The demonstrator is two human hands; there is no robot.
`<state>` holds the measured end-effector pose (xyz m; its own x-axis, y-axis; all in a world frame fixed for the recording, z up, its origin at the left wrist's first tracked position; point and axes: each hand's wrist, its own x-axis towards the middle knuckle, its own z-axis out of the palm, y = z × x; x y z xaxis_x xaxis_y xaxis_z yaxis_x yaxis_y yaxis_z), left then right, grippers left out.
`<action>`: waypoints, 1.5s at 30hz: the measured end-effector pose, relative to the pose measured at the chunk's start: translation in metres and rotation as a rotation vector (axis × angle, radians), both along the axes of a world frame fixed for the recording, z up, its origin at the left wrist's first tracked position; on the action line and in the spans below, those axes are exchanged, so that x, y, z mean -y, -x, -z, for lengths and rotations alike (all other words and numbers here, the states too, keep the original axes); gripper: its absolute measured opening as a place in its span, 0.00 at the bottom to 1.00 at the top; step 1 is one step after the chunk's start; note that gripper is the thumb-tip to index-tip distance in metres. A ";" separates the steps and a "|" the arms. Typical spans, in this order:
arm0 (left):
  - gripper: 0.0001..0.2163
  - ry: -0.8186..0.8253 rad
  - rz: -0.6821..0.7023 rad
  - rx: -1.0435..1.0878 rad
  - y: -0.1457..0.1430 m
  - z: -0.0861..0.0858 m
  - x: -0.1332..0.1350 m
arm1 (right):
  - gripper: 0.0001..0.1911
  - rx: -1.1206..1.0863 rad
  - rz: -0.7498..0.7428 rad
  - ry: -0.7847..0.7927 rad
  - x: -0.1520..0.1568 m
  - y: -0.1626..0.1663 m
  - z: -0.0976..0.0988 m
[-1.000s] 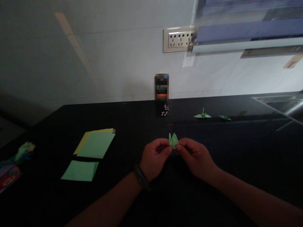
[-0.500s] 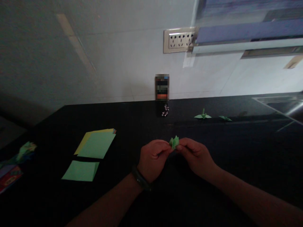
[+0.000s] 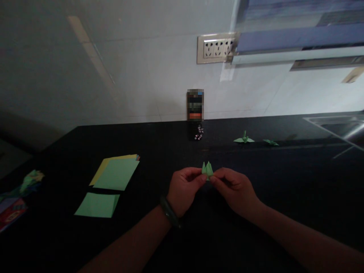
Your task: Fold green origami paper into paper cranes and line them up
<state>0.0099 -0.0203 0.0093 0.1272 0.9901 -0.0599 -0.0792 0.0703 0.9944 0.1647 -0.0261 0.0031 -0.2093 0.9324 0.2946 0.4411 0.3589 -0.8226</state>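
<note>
A small piece of folded green paper [image 3: 207,170], its narrow points standing up, is pinched between my two hands above the black counter [image 3: 159,144]. My left hand [image 3: 185,189], with a dark bangle on the wrist, grips its left side between thumb and fingers. On the other side, the thumb and forefinger of my right hand [image 3: 235,189] are closed on its lower right edge. Beyond my right hand, a green origami crane [image 3: 243,138] with spread wings rests on the counter, and a smaller folded green piece [image 3: 271,143] lies to its right.
Left of my hands lie a stack of green and yellow paper [image 3: 116,174] and a creased green sheet [image 3: 97,205]. Crumpled coloured paper [image 3: 30,180] and a red packet [image 3: 13,213] are at the far left. A phone-like object [image 3: 195,105] leans against the wall, below a socket panel [image 3: 216,49].
The folded green paper has been turned and drawn slightly left, so its upright points now show apart. Both hands still pinch it, with the left thumb now across its front.
</note>
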 end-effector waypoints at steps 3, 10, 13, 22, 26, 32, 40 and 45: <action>0.06 -0.002 -0.023 -0.010 0.000 0.001 0.000 | 0.07 0.016 0.028 0.015 0.002 0.001 0.001; 0.03 -0.080 -0.075 -0.107 0.002 0.002 0.001 | 0.07 -0.075 -0.031 0.085 -0.001 0.002 -0.001; 0.03 -0.099 -0.046 -0.124 0.004 -0.002 0.001 | 0.04 -0.229 -0.100 0.163 -0.002 0.003 -0.003; 0.04 -0.101 0.081 -0.138 0.002 0.001 0.000 | 0.07 -0.320 -0.085 0.209 -0.004 0.000 0.001; 0.07 0.086 0.134 0.023 -0.001 0.004 0.000 | 0.07 -0.291 -0.040 0.168 -0.005 -0.001 -0.001; 0.06 0.233 0.130 0.066 -0.003 0.000 0.001 | 0.07 -0.348 -0.046 0.177 -0.005 0.001 0.000; 0.05 0.170 0.181 -0.042 -0.001 -0.002 0.006 | 0.07 -0.425 -0.238 0.297 -0.004 0.002 0.000; 0.06 0.165 0.203 -0.042 -0.004 0.000 0.008 | 0.12 -0.357 -0.203 0.270 -0.004 -0.001 -0.001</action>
